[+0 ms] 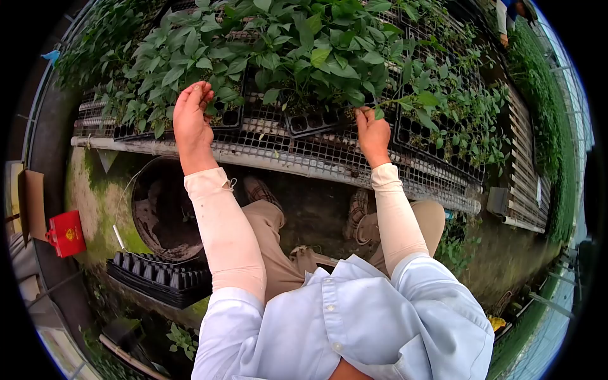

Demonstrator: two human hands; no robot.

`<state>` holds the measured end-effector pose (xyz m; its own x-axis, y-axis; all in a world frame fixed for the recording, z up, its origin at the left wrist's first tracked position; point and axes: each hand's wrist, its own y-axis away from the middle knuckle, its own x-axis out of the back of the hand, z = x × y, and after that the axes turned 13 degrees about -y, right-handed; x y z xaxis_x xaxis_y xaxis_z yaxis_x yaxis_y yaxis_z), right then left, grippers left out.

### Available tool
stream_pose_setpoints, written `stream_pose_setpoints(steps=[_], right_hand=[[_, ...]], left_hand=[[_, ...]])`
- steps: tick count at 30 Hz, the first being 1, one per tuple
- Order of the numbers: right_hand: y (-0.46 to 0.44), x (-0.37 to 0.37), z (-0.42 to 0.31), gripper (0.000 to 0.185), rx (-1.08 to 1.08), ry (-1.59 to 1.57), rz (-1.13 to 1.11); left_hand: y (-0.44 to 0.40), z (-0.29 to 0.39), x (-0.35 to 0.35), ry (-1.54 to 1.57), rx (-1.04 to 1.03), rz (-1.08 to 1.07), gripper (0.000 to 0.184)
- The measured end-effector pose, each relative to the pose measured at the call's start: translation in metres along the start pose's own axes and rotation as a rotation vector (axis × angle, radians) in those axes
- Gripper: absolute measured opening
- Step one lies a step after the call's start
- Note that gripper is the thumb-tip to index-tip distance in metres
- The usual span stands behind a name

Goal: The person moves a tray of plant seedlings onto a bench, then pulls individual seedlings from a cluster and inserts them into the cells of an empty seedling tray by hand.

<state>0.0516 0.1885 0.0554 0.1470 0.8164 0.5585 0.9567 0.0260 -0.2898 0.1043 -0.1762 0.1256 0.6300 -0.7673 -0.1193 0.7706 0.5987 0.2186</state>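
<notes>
My right hand is closed at the front edge of the planting, its thumb and fingers pinching the stem of a green seedling, whose leaves point to the right. Near the front of the leafy plants on the left, my left hand is raised with its fingertips pressed together; whatever is between them is too small to make out. Between the hands sits a black cell tray full of leafy seedlings, with several front cells showing no plant. Another black tray lies beside my left hand.
The trays rest on a mesh bench with a pale front rail. Below on the left are a large dark bucket, stacked black cell trays and a red box. Another person is at the far upper right.
</notes>
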Motion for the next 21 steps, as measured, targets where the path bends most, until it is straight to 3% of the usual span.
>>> stream_pose_setpoints(steps=[5, 10, 17, 18, 21], right_hand=[[-0.042, -0.001, 0.016, 0.022, 0.067, 0.177, 0.015], [-0.064, 0.012, 0.047, 0.026, 0.01, 0.291, -0.009], [-0.068, -0.024, 0.078, 0.033, 0.03, 0.433, -0.036], [-0.065, -0.023, 0.06, 0.026, -0.042, 0.412, -0.041], [-0.061, -0.036, 0.08, 0.021, 0.137, 0.563, -0.169]], left_hand=[[0.002, 0.004, -0.011, -0.098, 0.016, -0.038, 0.019], [-0.004, 0.001, -0.018, -0.165, -0.104, -0.1, 0.017], [0.005, 0.005, -0.022, -0.275, -0.02, -0.124, 0.017], [0.007, 0.006, -0.022, -0.294, -0.028, -0.128, 0.018], [0.007, 0.009, -0.016, -0.309, -0.069, -0.107, 0.02]])
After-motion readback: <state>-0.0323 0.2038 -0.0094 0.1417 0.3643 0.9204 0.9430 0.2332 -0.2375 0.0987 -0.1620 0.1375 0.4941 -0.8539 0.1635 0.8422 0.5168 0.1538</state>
